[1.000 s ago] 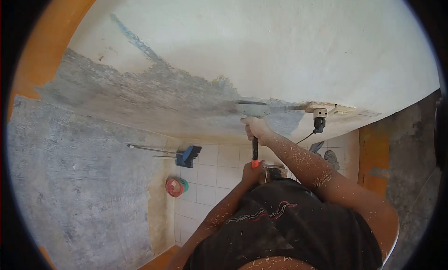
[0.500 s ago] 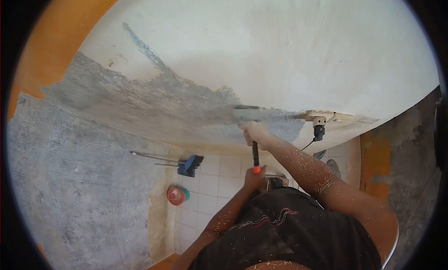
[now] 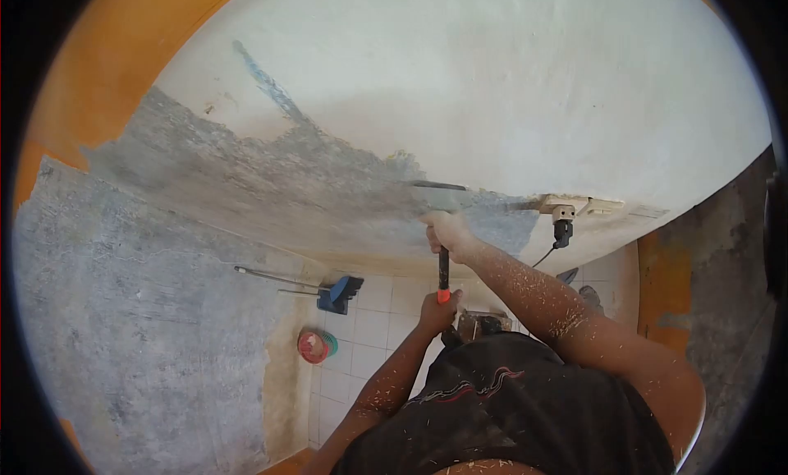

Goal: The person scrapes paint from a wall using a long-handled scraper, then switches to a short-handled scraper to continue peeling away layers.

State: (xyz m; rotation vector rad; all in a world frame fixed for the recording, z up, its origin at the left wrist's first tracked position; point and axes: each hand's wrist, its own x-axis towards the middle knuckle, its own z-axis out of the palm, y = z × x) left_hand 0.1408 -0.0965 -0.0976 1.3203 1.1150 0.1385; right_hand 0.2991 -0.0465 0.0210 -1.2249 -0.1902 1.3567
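Note:
A wide-bladed scraper (image 3: 444, 266) has its blade against the white wall (image 3: 509, 89), where the paint meets a bare grey patch (image 3: 320, 175). My right hand (image 3: 450, 235) is closed around the upper part of its black handle, just below the blade. Lower down, my left hand (image 3: 439, 312) is wrapped around the handle near its orange-red band. Pale flakes are scattered over both forearms.
A socket (image 3: 565, 212) with a black plug and cable (image 3: 561, 234) sits on the wall right of the blade. Below left are a blue dustpan (image 3: 332, 301) with a long handle and a red bucket (image 3: 313, 346) on the tiled floor (image 3: 373, 319). A stripped grey wall (image 3: 148, 311) stands at left.
The scraper's lower end and my left hand have shifted slightly left and up. The blade, blurred before, now shows a sharper edge. Both hands keep their hold, and the view has shifted slightly.

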